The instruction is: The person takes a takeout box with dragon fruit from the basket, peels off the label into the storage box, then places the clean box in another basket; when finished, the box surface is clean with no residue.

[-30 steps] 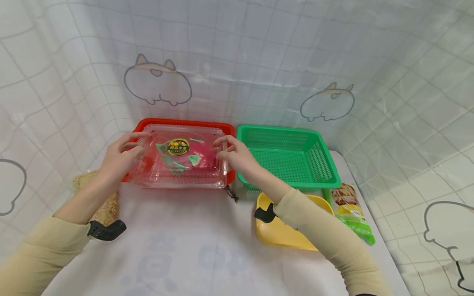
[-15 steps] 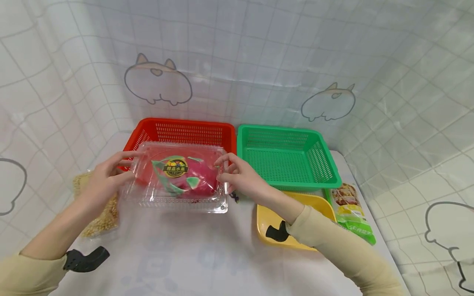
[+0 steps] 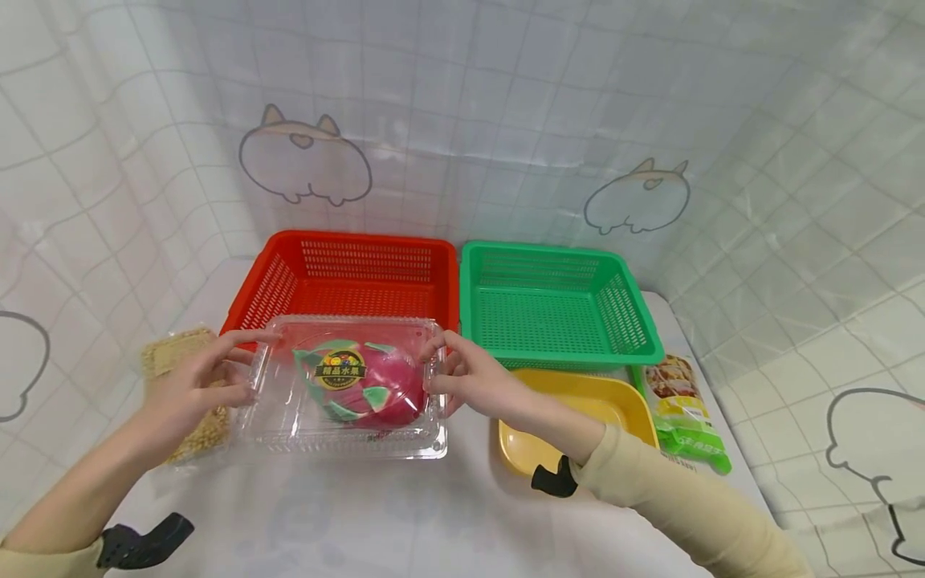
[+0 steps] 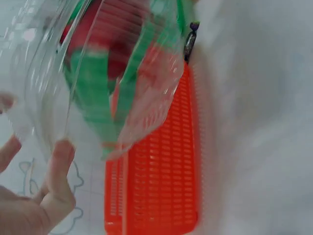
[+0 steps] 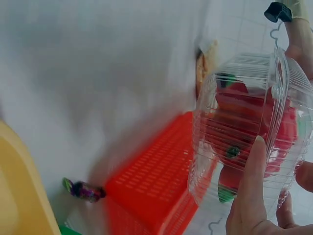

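A clear plastic fruit box [image 3: 289, 417] with a black and gold label hangs in front of the red basket [image 3: 347, 297], overlapping its near edge in the head view. Through its lid shows a pink and green dragon fruit [image 3: 390, 393]. My left hand [image 3: 191, 393] grips the box's left end, thumb and fingers on its rim. At the opposite end, my right hand [image 3: 473, 377] holds the box between thumb and fingers. In the right wrist view the clear box [image 5: 244, 73] is raised above the table, with red and green contents.
A green basket [image 3: 556, 317] stands right of the red one, with a yellow tray [image 3: 527, 449] in front of it. Food packets lie at both sides: a tan grainy bag [image 3: 195, 437] left, a green bag [image 3: 686, 417] right. A wrapped candy [image 5: 84, 190] lies beside the red basket.
Both hands have brought the box toward the person, from over the red basket to in front of it. The red basket's inside now shows. The baskets and tray have stayed put.
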`<act>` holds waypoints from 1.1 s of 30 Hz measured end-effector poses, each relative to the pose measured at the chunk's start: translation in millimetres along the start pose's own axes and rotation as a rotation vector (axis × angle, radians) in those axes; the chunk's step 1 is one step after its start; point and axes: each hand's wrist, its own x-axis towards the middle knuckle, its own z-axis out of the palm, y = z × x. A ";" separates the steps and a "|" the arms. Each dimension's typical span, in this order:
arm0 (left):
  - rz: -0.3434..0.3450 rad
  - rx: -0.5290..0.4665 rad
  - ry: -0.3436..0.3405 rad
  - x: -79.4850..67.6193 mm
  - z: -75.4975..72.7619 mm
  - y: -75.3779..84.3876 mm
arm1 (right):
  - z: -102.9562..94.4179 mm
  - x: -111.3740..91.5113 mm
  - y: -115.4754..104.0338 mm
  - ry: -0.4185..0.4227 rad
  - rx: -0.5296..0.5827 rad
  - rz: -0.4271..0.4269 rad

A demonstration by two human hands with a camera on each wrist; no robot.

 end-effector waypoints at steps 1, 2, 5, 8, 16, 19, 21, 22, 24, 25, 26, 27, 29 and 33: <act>0.007 -0.009 -0.018 -1.5 0.9 -1.9 | 1.2 -1.3 2.2 -0.006 0.005 0.003; 0.007 -0.019 -0.034 -3.1 1.9 -3.6 | 2.4 -2.5 4.6 -0.010 0.009 0.004; 0.006 -0.020 -0.057 -8.3 4.9 -8.9 | 7.0 -5.6 12.9 -0.025 0.013 0.019; -0.026 0.020 -0.063 -12.7 8.3 -13.3 | 11.5 -8.2 21.8 -0.037 0.012 0.034; -0.172 0.139 -0.142 -16.5 25.5 -25.6 | 21.7 -10.6 46.9 -0.054 -0.005 0.093; -0.196 0.116 -0.165 -14.9 32.3 -31.4 | 24.5 -10.1 55.8 -0.054 -0.003 0.112; -0.209 0.077 -0.185 -13.4 35.9 -34.9 | 25.5 -8.8 61.3 -0.051 -0.005 0.115; -0.206 0.067 -0.192 -12.3 37.6 -36.6 | 25.7 -7.8 63.7 -0.050 -0.004 0.116; -0.205 0.054 -0.198 -9.7 40.6 -39.5 | 25.5 -5.6 68.0 -0.049 -0.003 0.116; -0.206 0.052 -0.198 -8.4 41.8 -40.7 | 25.2 -4.5 70.0 -0.048 -0.001 0.119; -0.201 0.045 -0.202 -7.1 42.8 -41.9 | 24.8 -3.5 71.5 -0.047 0.001 0.119; -0.198 0.044 -0.201 -5.8 43.8 -42.8 | 24.3 -2.4 72.8 -0.046 0.003 0.119; -0.187 0.041 -0.196 -3.2 45.7 -44.5 | 23.2 -0.4 75.0 -0.043 0.001 0.119; -0.173 0.035 -0.189 0.8 48.4 -47.7 | 22.3 2.3 78.2 -0.034 -0.015 0.111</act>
